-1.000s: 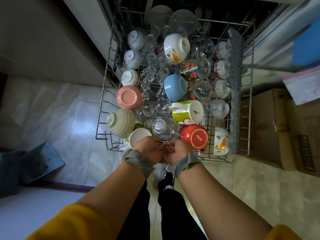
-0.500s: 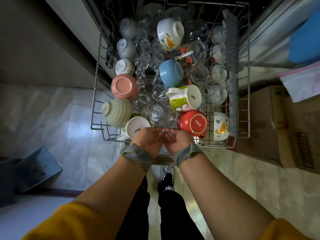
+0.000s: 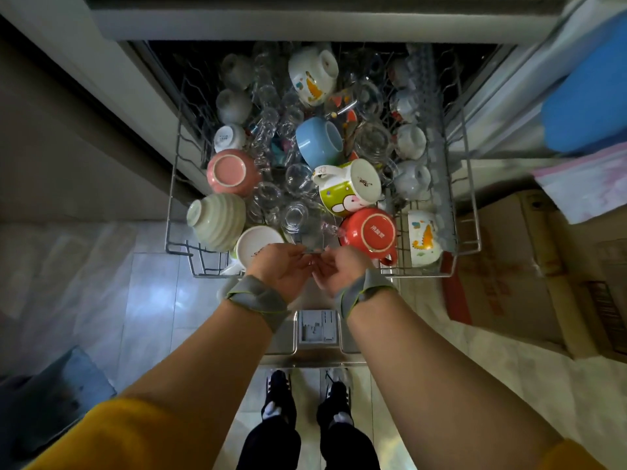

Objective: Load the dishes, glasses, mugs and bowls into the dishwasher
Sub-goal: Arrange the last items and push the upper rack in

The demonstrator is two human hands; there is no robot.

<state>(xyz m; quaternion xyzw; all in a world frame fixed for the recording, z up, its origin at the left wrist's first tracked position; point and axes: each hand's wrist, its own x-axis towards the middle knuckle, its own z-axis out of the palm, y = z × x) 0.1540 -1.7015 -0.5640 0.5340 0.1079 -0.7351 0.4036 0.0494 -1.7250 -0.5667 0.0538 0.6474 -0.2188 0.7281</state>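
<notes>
The rack (image 3: 472, 198) is formed of thin grey metal wire. Glossy glazed ceramic is seen on the red mug (image 3: 371, 234) and the blue bowl (image 3: 317, 141); the ribbed bowl (image 3: 219, 220) looks matt. Clear, shiny glass makes up the tumblers (image 3: 295, 217). The floor (image 3: 142, 300) is laid in polished tiles, the box (image 3: 529, 266) made of dull cardboard.
</notes>
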